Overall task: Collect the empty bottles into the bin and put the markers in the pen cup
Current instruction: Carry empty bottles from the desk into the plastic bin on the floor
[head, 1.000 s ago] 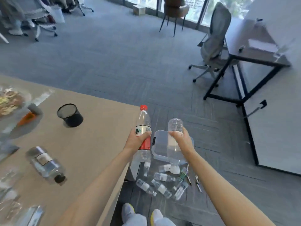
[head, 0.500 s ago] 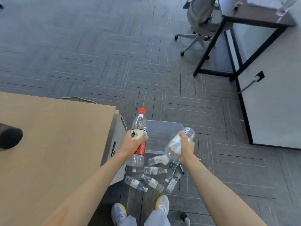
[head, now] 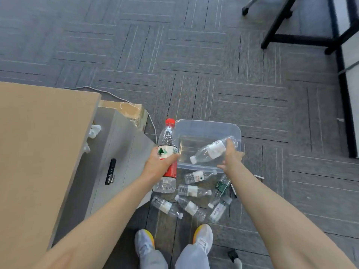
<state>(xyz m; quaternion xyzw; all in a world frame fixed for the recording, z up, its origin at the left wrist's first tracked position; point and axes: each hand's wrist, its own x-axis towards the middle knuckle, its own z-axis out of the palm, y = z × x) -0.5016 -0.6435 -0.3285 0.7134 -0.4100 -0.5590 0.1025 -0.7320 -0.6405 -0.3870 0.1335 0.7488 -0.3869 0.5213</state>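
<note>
Clear, thin-walled plastic is making up nearly everything in play: the left hand (head: 159, 164) is wrapping closed around the red-labelled bottle (head: 167, 152) at its mid-body, holding it upright beside the bin (head: 208, 125), while the right hand (head: 231, 156) is showing spread fingers at the base end of a white-labelled bottle (head: 210, 150) that is lying tilted over the bin's open mouth; whether it is touching that bottle I cannot tell. Six or so small bottles (head: 191, 199) are lying scattered on the ribbed grey carpet (head: 194, 55) between the bin and the shoes (head: 144, 241), with a slim marker (head: 233, 191) just beside them. Empty, these bottles are likely weighing almost nothing, denting under a hard squeeze and rolling easily; taking them around the labelled waist is probably giving the surest hold. The bin itself is looking rigid, smooth and translucent, with rounded corners.
</note>
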